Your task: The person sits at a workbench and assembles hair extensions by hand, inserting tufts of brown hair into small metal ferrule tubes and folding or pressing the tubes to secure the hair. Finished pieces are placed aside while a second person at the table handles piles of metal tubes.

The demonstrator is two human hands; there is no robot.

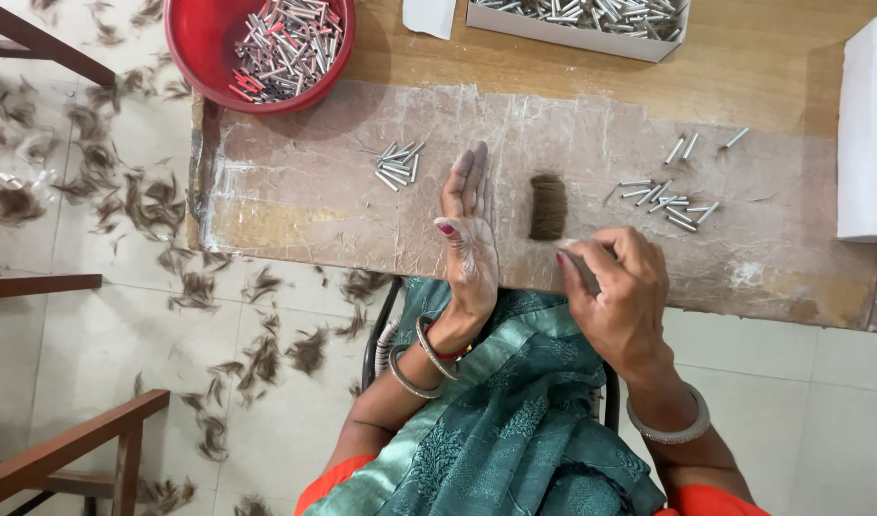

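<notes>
The hair bundle (pixel 547 206) — a small brown tuft of cut hair — lies on the pale, worn sheet that covers the desk (pixel 314 191), a little back from the near edge and roughly midway along it. Its long axis runs from the near edge toward the far edge, so the ends point toward and away from the person.

The left hand (pixel 469 234) stands on its edge just left of the bundle, fingers straight and together, flat and holding nothing; it does not touch the hair. The right hand (pixel 612 287) is curled at the near edge, just right of and nearer than the bundle, fingers closed around a small grey metal tube (pixel 582 270) whose end peeks out from the grip.

Left of the flat hand lies a small cluster of metal tubes (pixel 397 164), and another scatter of tubes (pixel 670 203) sits to the right of the bundle, with a few more beyond. A red bowl (pixel 202 38) full of tubes hangs over the desk's far left corner, and a shallow white box (pixel 572 33) of tubes rests at the far edge. A white block (pixel 866 134) stands at the right end. Hair clippings (pixel 152 205) litter the tiled floor — thickest left of the desk.
</notes>
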